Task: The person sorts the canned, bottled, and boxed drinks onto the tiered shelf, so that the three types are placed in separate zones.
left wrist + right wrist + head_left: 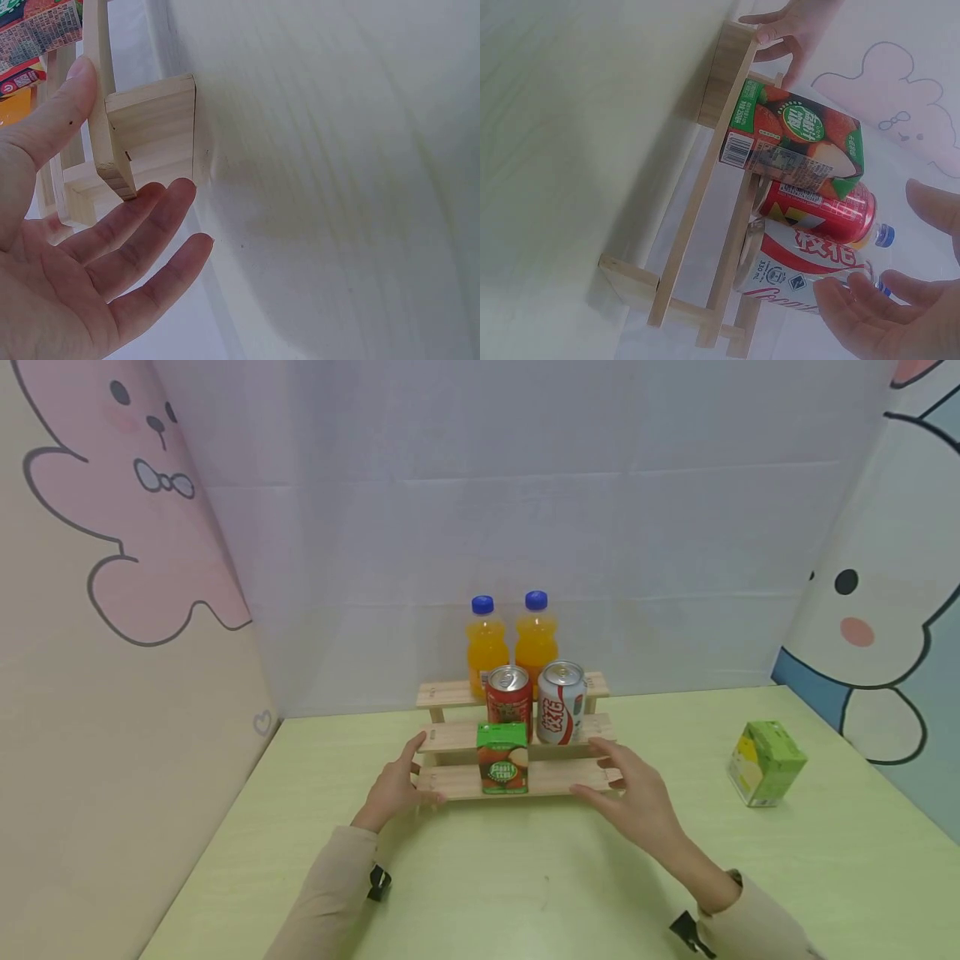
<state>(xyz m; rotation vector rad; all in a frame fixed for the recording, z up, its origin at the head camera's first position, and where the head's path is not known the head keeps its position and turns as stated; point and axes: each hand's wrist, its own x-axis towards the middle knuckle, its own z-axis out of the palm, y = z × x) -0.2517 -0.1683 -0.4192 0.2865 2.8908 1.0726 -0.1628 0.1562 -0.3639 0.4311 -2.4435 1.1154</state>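
A three-tier wooden stand (pixel 450 783) holds drinks: a green-topped juice box (pixel 503 760) on the lowest plank, a red can (pixel 510 697) and a white can (pixel 561 703) on the middle one. Two orange-drink bottles (pixel 487 647) with blue caps rise from the top plank. At the stand's left end is my left hand (pixel 393 785); its thumb (pixel 64 112) touches the lowest plank while the other fingers extend loosely past the end. My right hand (pixel 637 793) is beside the right end, thumb and fingers spread, holding nothing. From the right wrist, its fingertips overlap the white can (pixel 780 266).
A green and yellow drink carton (pixel 767 764) stands apart on the pale table (pixel 525 893), to the right. Behind the stand hangs a white curtain (pixel 525 510). Side walls with cartoon animals flank the table.
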